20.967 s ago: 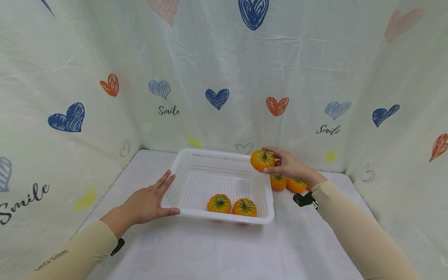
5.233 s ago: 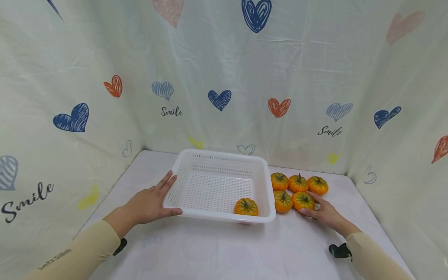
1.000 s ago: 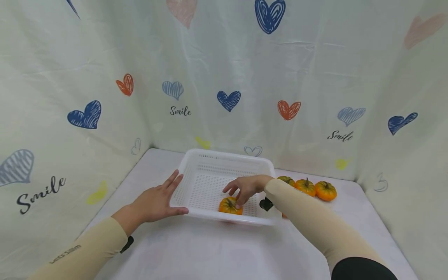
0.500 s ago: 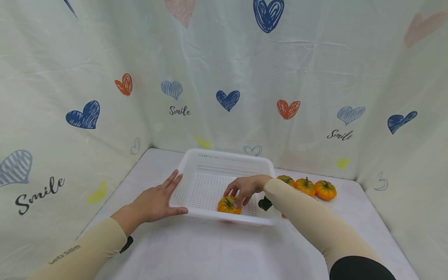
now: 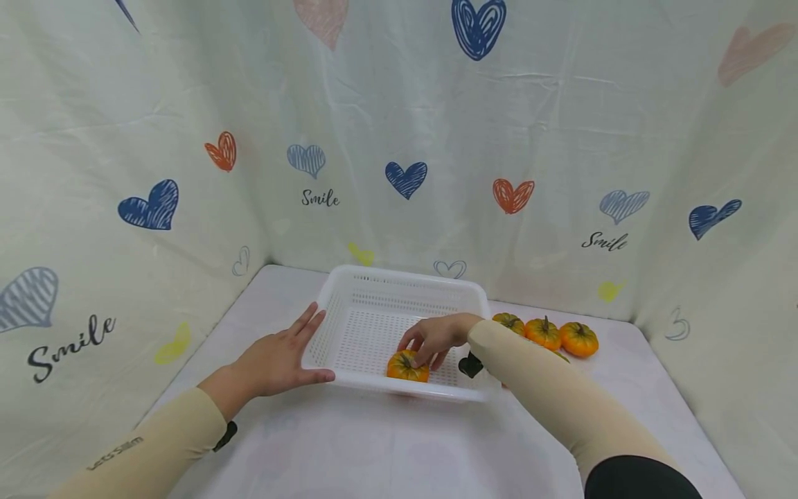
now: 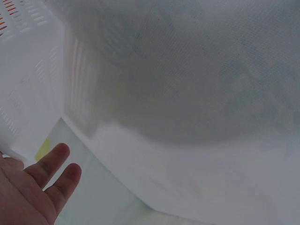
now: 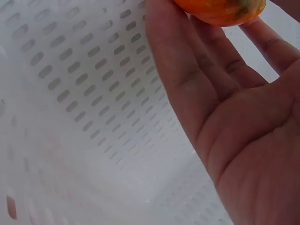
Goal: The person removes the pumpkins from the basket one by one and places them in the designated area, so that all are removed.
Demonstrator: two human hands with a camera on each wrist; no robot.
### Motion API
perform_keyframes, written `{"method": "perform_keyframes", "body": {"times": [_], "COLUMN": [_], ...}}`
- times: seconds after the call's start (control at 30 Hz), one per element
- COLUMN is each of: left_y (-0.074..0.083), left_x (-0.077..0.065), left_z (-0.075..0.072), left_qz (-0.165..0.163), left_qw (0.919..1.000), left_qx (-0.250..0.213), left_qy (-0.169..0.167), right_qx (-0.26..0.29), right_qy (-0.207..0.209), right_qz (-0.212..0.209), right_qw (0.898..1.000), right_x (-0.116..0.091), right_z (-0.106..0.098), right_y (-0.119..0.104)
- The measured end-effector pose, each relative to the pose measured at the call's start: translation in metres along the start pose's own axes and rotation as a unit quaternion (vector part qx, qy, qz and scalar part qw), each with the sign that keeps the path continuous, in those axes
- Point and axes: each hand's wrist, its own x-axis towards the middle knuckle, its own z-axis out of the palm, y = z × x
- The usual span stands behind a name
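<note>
A white perforated plastic basket (image 5: 349, 277) stands on the table in the head view. Inside it, by the front wall, a small orange pumpkin (image 5: 406, 367) with a greenish top sits in the grip of my right hand (image 5: 439, 336), thumb over its top. In the right wrist view, fingers reach up to the pumpkin's (image 7: 222, 9) orange side. My left hand (image 5: 277, 360) rests against the basket's left side, fingers stretched along the wall and thumb at the front corner. The left wrist view shows two straight fingers of the left hand (image 6: 42, 183) beside the basket wall (image 6: 37, 84).
Right of the basket, pumpkins (image 5: 580, 339) stand in a row on the white table (image 5: 374, 450); my right forearm (image 5: 548, 388) hides part of that area. A pale curtain (image 5: 436, 138) printed with hearts encloses the back and sides.
Since 5.2 s ago my right hand has moved from the pumpkins on the table into the basket. Within the last second it has settled round the pumpkin there. The left hand stays put.
</note>
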Motion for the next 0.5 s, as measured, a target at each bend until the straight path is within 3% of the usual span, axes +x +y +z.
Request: {"method": "perform_keyframes", "body": {"times": [0.3, 0.5], "left_y": [-0.0001, -0.0003], "left_x": [-0.0004, -0.0004], "left_z": [0.0002, 0.0030], "left_qz": [-0.002, -0.001], "left_qw": [1.0000, 0.9999], "left_qx": [-0.004, -0.007], "left_qy": [0.000, 0.008], "right_qx": [0.001, -0.006], "right_qy": [0.031, 0.027], "right_qz": [-0.006, 0.013], "right_qw": [1.000, 1.000], "right_x": [-0.0014, -0.0058], "right_z": [-0.0017, -0.0008], "right_y": [0.0005, 0.0006]}}
